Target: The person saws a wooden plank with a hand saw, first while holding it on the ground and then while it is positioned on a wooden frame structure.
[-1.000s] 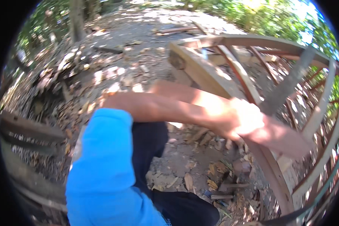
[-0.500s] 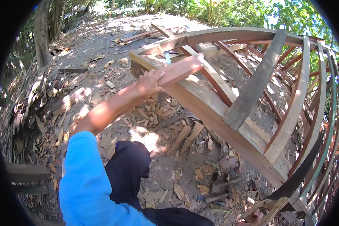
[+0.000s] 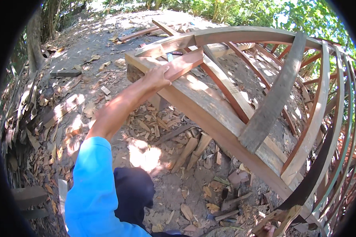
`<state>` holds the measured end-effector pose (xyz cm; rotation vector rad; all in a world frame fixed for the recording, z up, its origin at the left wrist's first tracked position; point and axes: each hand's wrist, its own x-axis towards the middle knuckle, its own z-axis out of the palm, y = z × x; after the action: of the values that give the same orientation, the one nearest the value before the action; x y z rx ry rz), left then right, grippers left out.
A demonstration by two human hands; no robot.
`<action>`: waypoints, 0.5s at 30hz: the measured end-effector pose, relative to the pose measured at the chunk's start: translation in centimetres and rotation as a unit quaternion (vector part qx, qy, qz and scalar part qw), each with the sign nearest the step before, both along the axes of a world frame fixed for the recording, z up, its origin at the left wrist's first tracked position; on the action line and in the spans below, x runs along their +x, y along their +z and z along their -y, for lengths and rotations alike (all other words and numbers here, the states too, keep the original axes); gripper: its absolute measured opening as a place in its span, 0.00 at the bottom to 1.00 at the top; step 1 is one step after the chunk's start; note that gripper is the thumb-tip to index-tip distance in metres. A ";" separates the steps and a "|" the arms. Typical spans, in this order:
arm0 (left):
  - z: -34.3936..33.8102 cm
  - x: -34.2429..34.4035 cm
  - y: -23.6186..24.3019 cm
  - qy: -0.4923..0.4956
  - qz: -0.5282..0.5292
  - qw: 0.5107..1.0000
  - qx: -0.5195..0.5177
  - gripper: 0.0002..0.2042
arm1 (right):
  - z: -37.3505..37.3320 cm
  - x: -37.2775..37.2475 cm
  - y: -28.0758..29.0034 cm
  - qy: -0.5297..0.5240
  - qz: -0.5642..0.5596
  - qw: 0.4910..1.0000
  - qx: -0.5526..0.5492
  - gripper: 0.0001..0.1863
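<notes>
My left hand (image 3: 157,78) is closed on the near end of a short reddish wooden block (image 3: 186,63). The block lies slanted across the far-left part of a thick wooden beam (image 3: 221,122); whether it rests fully on the beam cannot be told. At the lower right, my right hand (image 3: 269,230), partly cut off by the picture's edge, grips the wooden handle of a handsaw (image 3: 284,217). The saw's dark toothed blade (image 3: 310,181) points up and away, beside the curved ribs at the beam's near end.
Curved wooden ribs (image 3: 310,114) form a large frame on the right, with a grey plank (image 3: 275,91) leaning across it. Wood chips and offcuts (image 3: 190,152) litter the ground below the beam. A dark board (image 3: 65,73) lies at the left; trees stand behind.
The scene has shifted slightly left in view. My left hand has slid a little farther along the block. The saw has come slightly higher, showing more of its toothed edge.
</notes>
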<state>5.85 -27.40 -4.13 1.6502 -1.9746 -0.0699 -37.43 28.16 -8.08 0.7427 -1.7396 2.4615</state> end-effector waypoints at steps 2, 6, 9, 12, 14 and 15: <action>1.5 -0.7 0.7 -0.025 -0.017 1.000 0.000 0.41 | 0.2 0.1 -0.2 0.030 0.012 0.999 -0.003 0.20; 4.4 -3.2 2.4 -0.041 0.023 0.998 0.044 0.41 | 0.0 -0.4 -1.5 0.040 -0.095 0.993 0.057 0.18; 6.3 -5.1 3.1 -0.056 0.033 0.998 0.024 0.41 | -0.3 -1.0 -2.1 -0.092 -0.377 0.899 0.202 0.16; 8.4 -7.1 3.7 -0.096 0.037 0.995 -0.003 0.41 | -0.2 -1.0 -1.9 -0.055 -0.363 0.918 0.150 0.16; 9.7 -8.8 3.9 -0.124 0.043 0.991 -0.011 0.40 | 0.3 -0.3 -1.0 0.027 -0.255 0.961 0.106 0.20; 10.4 -9.7 4.0 -0.132 0.052 0.990 -0.011 0.39 | 0.6 0.2 0.1 0.112 -0.069 0.981 0.142 0.25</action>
<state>-3.89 -37.78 -0.12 1.3937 -2.2564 -0.0612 -37.28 27.60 -8.02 1.1646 -2.0810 2.2421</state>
